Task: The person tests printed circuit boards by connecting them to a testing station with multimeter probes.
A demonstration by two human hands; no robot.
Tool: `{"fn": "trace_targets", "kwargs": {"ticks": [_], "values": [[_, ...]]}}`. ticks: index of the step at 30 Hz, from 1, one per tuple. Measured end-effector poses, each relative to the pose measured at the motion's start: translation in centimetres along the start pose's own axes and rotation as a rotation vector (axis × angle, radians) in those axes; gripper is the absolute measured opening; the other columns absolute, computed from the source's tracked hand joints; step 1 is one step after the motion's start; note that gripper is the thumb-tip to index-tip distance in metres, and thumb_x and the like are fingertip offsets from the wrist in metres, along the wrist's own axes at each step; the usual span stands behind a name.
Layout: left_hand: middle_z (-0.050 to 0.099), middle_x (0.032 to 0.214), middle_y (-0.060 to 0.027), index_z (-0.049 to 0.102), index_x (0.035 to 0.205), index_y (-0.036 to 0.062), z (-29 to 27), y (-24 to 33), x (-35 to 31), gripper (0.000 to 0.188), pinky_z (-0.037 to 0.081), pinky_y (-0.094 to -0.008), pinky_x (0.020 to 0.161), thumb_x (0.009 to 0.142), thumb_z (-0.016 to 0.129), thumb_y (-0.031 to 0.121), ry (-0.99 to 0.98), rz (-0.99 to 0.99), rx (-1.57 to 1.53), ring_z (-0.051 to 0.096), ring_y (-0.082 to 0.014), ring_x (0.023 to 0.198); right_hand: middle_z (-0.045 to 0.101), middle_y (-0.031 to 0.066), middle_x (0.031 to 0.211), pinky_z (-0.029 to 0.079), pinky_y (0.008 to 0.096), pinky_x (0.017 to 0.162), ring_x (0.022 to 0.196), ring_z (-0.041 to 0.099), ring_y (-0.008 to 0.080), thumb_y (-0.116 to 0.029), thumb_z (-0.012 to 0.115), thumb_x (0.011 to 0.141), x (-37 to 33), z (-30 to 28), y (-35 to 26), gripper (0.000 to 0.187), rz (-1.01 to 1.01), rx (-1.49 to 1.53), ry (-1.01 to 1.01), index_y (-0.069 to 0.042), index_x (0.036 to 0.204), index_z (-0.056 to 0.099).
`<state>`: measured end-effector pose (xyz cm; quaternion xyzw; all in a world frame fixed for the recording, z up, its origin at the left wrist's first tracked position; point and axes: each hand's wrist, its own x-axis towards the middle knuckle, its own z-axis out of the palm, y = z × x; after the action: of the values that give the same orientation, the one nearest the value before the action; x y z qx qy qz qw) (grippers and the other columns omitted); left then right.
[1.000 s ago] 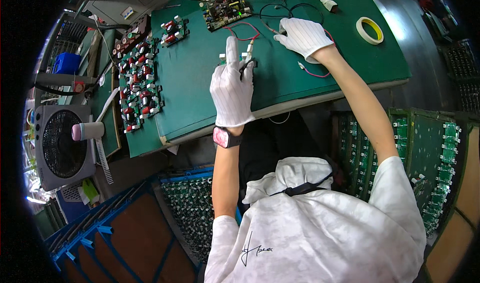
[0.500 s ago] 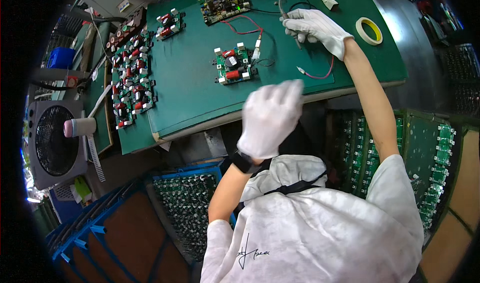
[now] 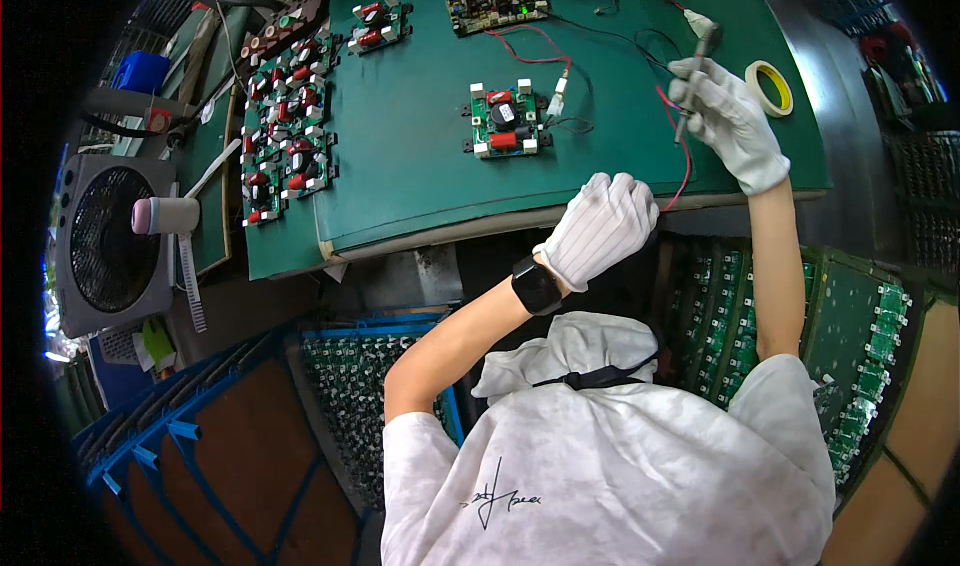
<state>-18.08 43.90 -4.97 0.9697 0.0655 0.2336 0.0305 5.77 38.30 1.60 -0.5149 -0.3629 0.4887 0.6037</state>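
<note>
Rightward over the green table [image 3: 420, 181], my right hand [image 3: 735, 124] has moved since the earlier frame. My left hand [image 3: 604, 228], at the near edge, curls almost closed. Circuit board [image 3: 504, 118]: ahead and left of both hands, nearer the left. Rod [image 3: 706, 48]: pinched in my right fingers, long axis pointing away, far end leaning right. Red wire [image 3: 688, 164]: curves down to the left fingertips; whether they grip it, I cannot tell.
</note>
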Motion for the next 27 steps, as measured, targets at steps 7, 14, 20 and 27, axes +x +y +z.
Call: {"fn": "trace_targets", "kwargs": {"ticks": [7,14,20,27], "values": [[0.068,0.115,-0.0023,0.078,0.106,0.02,-5.7,-4.9,-3.7,0.033,0.049,-0.0347,0.072,0.075,0.087,0.012,0.451,-0.015,-0.135,0.065,-0.0166,0.089,0.069,0.0047,0.111,0.05,0.0188,0.06,0.081,0.065,0.0102,-0.04,0.067,0.103,-3.6,2.5,-0.9,0.044,-0.447,0.506,-0.025,-0.008,0.132,0.061],[0.076,0.102,-0.0083,0.077,0.114,0.0098,-6.5,-13.1,-4.3,0.029,0.057,-0.0311,0.084,0.086,0.082,0.001,0.655,-0.466,-0.312,0.073,-0.021,0.093,0.071,0.007,0.1,0.052,0.0297,0.067,0.081,0.065,0.0147,-0.037,0.069,0.102,0.7,7.8,-2.2,0.035,-0.566,-0.128,0.114,-0.005,0.113,0.069],[0.077,0.106,-0.009,0.07,0.117,-0.0033,-5.0,-16.6,-6.0,0.023,0.056,-0.0245,0.088,0.097,0.076,0.007,0.661,-0.722,-0.836,0.071,-0.0112,0.095,0.07,0.0064,0.101,0.055,0.0297,0.082,0.088,0.067,0.0135,-0.033,0.074,0.099,7.4,9.8,-0.4,0.032,-0.394,-0.475,-0.079,-0.003,0.111,0.068],[0.079,0.102,-0.0076,0.074,0.107,-0.0048,-3.5,-17.8,-5.9,0.015,0.057,-0.0233,0.082,0.096,0.077,0.006,0.467,-0.658,-0.914,0.07,-0.008,0.09,0.072,0.0064,0.104,0.055,0.0296,0.085,0.09,0.066,0.0132,-0.036,0.065,0.105,14.8,10.2,1.0,0.036,-0.345,-0.629,-0.347,-0.004,0.122,0.067]]}}
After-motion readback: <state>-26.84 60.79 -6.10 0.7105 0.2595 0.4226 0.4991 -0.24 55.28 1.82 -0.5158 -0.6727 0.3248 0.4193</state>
